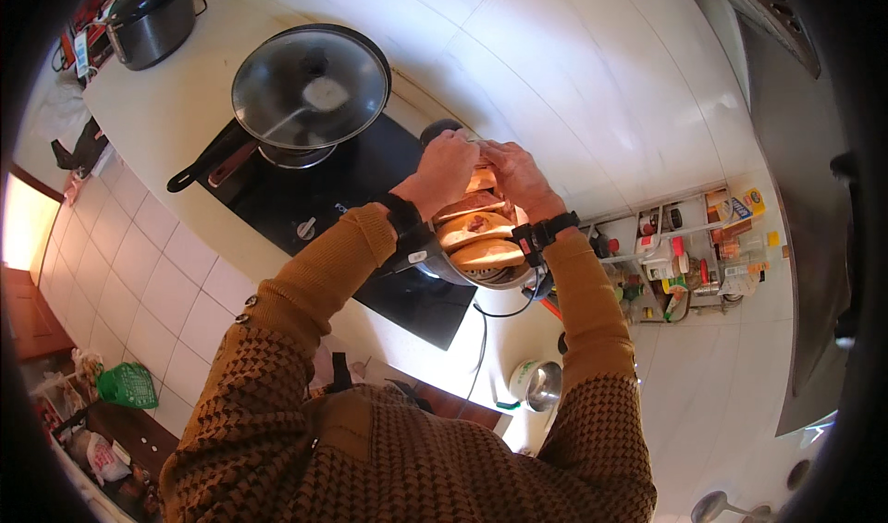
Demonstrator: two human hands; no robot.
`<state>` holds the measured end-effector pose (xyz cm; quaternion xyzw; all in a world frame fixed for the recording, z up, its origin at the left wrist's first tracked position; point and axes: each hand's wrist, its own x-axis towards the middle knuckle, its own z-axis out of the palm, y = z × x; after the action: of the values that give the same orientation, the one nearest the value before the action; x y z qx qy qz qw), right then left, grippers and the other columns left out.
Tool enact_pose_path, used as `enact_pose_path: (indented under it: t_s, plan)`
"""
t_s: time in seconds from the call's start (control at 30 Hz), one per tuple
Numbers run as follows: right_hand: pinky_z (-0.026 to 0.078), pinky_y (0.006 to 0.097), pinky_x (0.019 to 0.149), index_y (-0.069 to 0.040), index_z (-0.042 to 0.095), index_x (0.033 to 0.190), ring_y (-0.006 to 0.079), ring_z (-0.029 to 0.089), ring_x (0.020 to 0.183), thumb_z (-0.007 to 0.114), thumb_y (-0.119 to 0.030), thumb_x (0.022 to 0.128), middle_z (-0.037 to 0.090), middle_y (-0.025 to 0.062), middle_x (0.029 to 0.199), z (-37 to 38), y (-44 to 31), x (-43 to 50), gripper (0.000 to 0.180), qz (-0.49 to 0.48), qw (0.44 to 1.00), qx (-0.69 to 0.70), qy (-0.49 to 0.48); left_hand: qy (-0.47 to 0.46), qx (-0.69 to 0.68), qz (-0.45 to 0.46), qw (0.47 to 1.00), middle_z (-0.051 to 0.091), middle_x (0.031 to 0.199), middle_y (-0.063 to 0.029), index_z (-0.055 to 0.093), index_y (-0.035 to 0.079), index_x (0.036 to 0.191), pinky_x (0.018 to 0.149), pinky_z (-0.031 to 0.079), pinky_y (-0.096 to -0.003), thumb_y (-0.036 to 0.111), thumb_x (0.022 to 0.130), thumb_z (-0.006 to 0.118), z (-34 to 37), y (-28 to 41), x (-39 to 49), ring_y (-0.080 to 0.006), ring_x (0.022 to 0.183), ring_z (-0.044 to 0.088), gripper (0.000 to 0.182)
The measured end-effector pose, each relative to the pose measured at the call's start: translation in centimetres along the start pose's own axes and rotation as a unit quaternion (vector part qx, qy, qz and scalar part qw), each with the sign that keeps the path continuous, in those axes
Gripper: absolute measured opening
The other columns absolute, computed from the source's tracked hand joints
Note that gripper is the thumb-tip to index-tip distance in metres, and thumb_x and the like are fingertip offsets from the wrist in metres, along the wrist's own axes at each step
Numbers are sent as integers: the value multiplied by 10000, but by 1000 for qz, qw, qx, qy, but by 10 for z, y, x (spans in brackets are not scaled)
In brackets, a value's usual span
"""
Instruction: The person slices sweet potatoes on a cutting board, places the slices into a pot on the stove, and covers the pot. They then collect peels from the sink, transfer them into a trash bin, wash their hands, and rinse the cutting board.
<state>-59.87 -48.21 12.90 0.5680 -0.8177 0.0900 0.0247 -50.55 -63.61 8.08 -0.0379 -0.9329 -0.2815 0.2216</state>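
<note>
Yellow-orange, bread-like pieces [479,230] stand in a row in a metal steamer pot [479,284]. One piece has a dark reddish bit on top, and perforated metal shows at the near end. My left hand [447,166] reaches over the far end of the row, its fingers bent down. Close against it is my right hand [522,174], fingers curled over the same end. What lies between my fingertips is mostly hidden by the hands. Behind my left hand a round black knob or handle [440,130] pokes out.
A wok with a glass lid [311,86] sits on the black cooktop [316,207], its handle pointing left. A dark pot [151,27] stands far left. To the right are a wire rack [642,256] with bottles and jars, a cord [483,343], and a metal cup [541,386].
</note>
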Motion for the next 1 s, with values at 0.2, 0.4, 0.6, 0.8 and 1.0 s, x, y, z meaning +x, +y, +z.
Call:
enact_pose_path:
  t_s: [0.2, 0.4, 0.6, 0.8, 1.0]
  plan:
    - [513, 383, 937, -74, 521, 1374, 388, 618, 1093, 760, -95, 755, 628, 187, 1261, 5, -14, -4, 664, 30, 980, 194, -31, 4, 102, 10, 995, 609, 996, -141, 697, 15, 927, 839, 519, -373, 86, 780, 643, 14, 8, -8, -307, 998, 600, 171]
    - [552, 343, 819, -55, 558, 1331, 310, 691, 972, 672, -42, 854, 671, 186, 1171, 8, 10, -26, 491, 202, 941, 271, 26, 12, 106, 6, 994, 595, 1024, -136, 699, 7, 938, 853, 512, -319, 99, 813, 622, 22, 11, -12, -267, 990, 597, 173]
    - [550, 353, 765, -42, 633, 1210, 314, 675, 881, 620, -8, 890, 681, 177, 1056, -14, 6, -100, 322, 141, 973, 101, 150, -35, 196, 38, 979, 565, 1017, -103, 709, 79, 1083, 845, 514, -343, 117, 866, 599, 18, 18, -17, -261, 998, 571, 247]
    - [519, 413, 839, -53, 686, 1093, 356, 623, 1005, 708, -46, 826, 666, 149, 1039, -1, -67, -170, 268, 177, 979, 46, 94, -14, 119, 49, 992, 523, 1190, -181, 537, -42, 1284, 1033, 398, -427, 233, 914, 606, 10, 23, -20, -342, 1225, 461, 466]
    - [510, 404, 845, -61, 718, 1084, 344, 618, 970, 762, -43, 772, 661, 135, 994, 23, -66, -172, 315, 169, 971, 77, 149, -111, 141, 106, 978, 191, 1559, -321, 261, -105, 1484, 1210, 146, -466, 640, 843, 603, 16, 26, -32, -422, 1471, 181, 1040]
